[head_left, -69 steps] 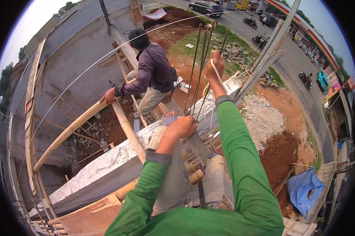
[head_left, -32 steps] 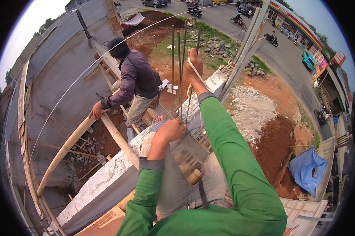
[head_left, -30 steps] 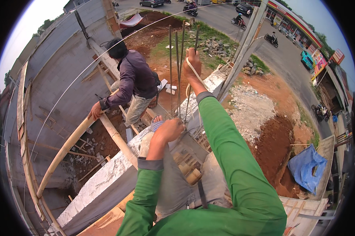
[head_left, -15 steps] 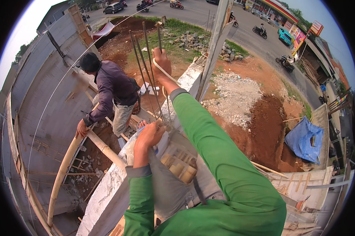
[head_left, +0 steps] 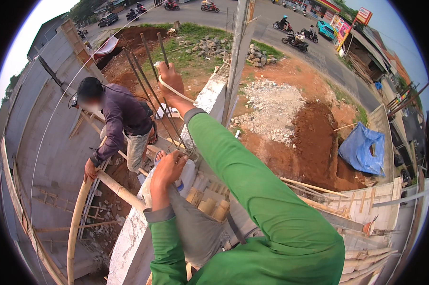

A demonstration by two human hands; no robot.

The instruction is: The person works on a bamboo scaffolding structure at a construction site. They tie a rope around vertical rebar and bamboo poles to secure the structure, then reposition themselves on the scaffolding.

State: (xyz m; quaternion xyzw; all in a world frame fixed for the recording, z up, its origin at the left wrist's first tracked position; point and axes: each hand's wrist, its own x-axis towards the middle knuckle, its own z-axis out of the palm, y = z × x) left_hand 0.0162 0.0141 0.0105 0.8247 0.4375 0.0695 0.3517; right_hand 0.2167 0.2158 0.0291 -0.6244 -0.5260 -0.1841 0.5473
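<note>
The right hand [head_left: 170, 78] is curled round one of the thin, straight, dark metal rods [head_left: 163, 50], a bendy white cord [head_left: 180, 95] crossing it. Lower and apart, the left hand [head_left: 169, 168] bends near the rods' feet; I can't tell if it grips. Below left is a rough, white beam [head_left: 131, 237].

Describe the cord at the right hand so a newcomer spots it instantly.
Start at the long green right sleeve crossing the middle. Follow it up to the right hand, raised beside steel rods. The cord runs across that hand: pale and curved, where the rods are dark and straight.
</note>
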